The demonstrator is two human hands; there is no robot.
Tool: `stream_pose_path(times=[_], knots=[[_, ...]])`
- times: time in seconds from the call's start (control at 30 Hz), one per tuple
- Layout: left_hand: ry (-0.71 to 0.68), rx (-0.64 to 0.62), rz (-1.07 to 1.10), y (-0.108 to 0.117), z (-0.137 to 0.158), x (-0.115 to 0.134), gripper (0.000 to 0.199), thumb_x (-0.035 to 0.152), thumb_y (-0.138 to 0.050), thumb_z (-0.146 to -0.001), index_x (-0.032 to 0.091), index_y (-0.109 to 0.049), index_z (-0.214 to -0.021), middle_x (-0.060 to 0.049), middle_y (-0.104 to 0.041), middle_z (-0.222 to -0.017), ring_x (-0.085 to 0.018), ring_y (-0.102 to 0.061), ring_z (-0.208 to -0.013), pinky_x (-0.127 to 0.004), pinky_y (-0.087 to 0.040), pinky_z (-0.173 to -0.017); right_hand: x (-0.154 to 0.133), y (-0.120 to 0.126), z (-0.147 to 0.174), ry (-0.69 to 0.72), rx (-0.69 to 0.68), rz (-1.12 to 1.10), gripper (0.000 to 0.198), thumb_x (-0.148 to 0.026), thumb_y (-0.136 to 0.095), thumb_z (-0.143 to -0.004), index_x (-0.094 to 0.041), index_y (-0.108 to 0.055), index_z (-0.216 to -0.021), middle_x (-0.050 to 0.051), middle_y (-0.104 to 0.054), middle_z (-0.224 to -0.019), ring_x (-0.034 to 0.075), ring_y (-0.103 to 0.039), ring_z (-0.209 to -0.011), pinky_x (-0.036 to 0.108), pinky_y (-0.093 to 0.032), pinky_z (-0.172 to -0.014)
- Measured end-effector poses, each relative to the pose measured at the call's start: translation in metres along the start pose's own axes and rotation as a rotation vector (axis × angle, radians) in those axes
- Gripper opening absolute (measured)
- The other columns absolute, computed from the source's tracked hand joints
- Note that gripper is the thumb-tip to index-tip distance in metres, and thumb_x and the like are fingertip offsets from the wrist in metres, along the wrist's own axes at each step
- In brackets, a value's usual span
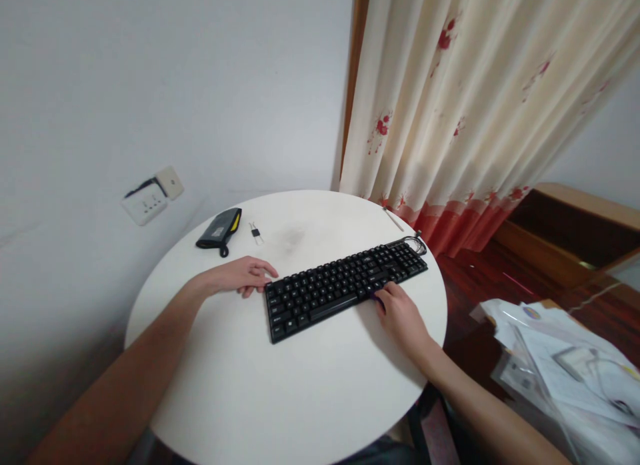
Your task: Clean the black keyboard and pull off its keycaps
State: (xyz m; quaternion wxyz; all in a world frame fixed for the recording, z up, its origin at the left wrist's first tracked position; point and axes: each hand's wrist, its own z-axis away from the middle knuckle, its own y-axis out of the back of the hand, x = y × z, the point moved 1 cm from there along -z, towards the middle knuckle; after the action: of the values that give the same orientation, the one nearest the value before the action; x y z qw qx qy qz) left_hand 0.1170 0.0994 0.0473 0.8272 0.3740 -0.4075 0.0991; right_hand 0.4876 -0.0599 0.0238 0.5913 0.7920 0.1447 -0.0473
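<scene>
A black keyboard (340, 281) lies at a slant across the round white table (300, 398), its cable (414, 243) bundled at the far right corner. At its left end rests my left hand (243, 275), fingers loosely bent and apart, the fingertips by the keyboard's edge. My right hand (400, 316) is at the front edge, right of the space bar, with its fingers closed. A small purple bit shows at those fingertips, too little to name. Beyond the keyboard lies a small black piece with thin wire prongs (256, 233).
A dark pouch (220, 229) with a strap lies at the table's back left. A thin stick-like tool (393, 219) is near the back right edge. Wall sockets (145, 203) are at left, a curtain (425, 118) behind. Papers and plastic bags (565, 365) are piled at right.
</scene>
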Motion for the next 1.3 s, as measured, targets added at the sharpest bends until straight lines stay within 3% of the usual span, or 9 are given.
stream_pose_path(times=[0.13, 0.23, 0.4, 0.5, 0.87, 1.13, 1.3], knots=[[-0.006, 0.001, 0.006, 0.0, 0.001, 0.002, 0.053, 0.054, -0.062, -0.077, 0.018, -0.06, -0.116, -0.005, -0.068, -0.078, -0.012, -0.056, -0.053, -0.021, -0.036, -0.046, -0.039, -0.003, 0.005, 0.162, -0.062, -0.068, 0.021, -0.01, -0.049, -0.088, -0.016, -0.068, -0.091, 0.008, -0.06, -0.095, 0.02, -0.057, -0.09, 0.029, -0.048, -0.079], [-0.011, 0.001, 0.015, -0.001, 0.002, 0.004, 0.053, 0.055, -0.062, -0.077, 0.018, -0.06, -0.116, -0.005, -0.067, -0.077, -0.012, -0.055, -0.052, -0.021, -0.037, -0.047, -0.048, 0.0, 0.007, 0.267, -0.094, -0.158, 0.021, -0.008, -0.052, -0.086, -0.018, -0.07, -0.094, 0.007, -0.061, -0.095, 0.019, -0.058, -0.089, 0.028, -0.049, -0.079], [-0.01, 0.002, 0.006, -0.002, 0.003, 0.008, 0.055, 0.056, -0.063, -0.075, 0.016, -0.061, -0.114, -0.005, -0.067, -0.076, -0.012, -0.055, -0.051, -0.022, -0.035, -0.046, -0.021, 0.008, 0.003, 0.077, -0.002, -0.132, 0.024, -0.01, -0.051, -0.088, -0.016, -0.07, -0.1, 0.009, -0.061, -0.096, 0.021, -0.058, -0.09, 0.032, -0.049, -0.083], [-0.013, 0.003, 0.011, -0.003, 0.003, 0.009, 0.054, 0.054, -0.063, -0.076, 0.016, -0.061, -0.114, -0.006, -0.067, -0.076, -0.012, -0.055, -0.052, -0.022, -0.035, -0.046, -0.012, 0.006, 0.001, 0.03, -0.013, -0.051, 0.023, -0.01, -0.05, -0.088, -0.015, -0.07, -0.098, 0.01, -0.06, -0.093, 0.022, -0.058, -0.09, 0.034, -0.049, -0.083], [-0.044, -0.012, 0.054, -0.003, 0.002, 0.002, 0.052, 0.053, -0.065, -0.076, 0.017, -0.061, -0.114, -0.005, -0.068, -0.078, -0.012, -0.057, -0.053, -0.023, -0.039, -0.049, -0.094, -0.01, 0.006, 0.318, -0.087, 0.018, 0.015, -0.009, -0.052, -0.088, -0.015, -0.066, -0.087, 0.009, -0.059, -0.092, 0.022, -0.054, -0.088, 0.033, -0.049, -0.076], [-0.05, -0.008, 0.085, -0.004, 0.001, -0.001, 0.051, 0.05, -0.066, -0.075, 0.018, -0.062, -0.114, -0.005, -0.069, -0.078, -0.012, -0.056, -0.053, -0.022, -0.038, -0.049, -0.075, -0.008, 0.005, 0.203, -0.045, 0.105, 0.016, -0.005, -0.051, -0.086, -0.015, -0.064, -0.086, 0.01, -0.058, -0.087, 0.023, -0.054, -0.086, 0.034, -0.048, -0.074], [-0.051, -0.006, 0.086, -0.006, 0.004, 0.004, 0.051, 0.049, -0.067, -0.075, 0.017, -0.062, -0.114, -0.005, -0.068, -0.076, -0.011, -0.055, -0.052, -0.023, -0.039, -0.049, -0.08, -0.012, 0.004, 0.24, -0.03, 0.18, 0.014, -0.006, -0.053, -0.086, -0.016, -0.063, -0.083, 0.01, -0.058, -0.086, 0.024, -0.053, -0.085, 0.035, -0.048, -0.073]])
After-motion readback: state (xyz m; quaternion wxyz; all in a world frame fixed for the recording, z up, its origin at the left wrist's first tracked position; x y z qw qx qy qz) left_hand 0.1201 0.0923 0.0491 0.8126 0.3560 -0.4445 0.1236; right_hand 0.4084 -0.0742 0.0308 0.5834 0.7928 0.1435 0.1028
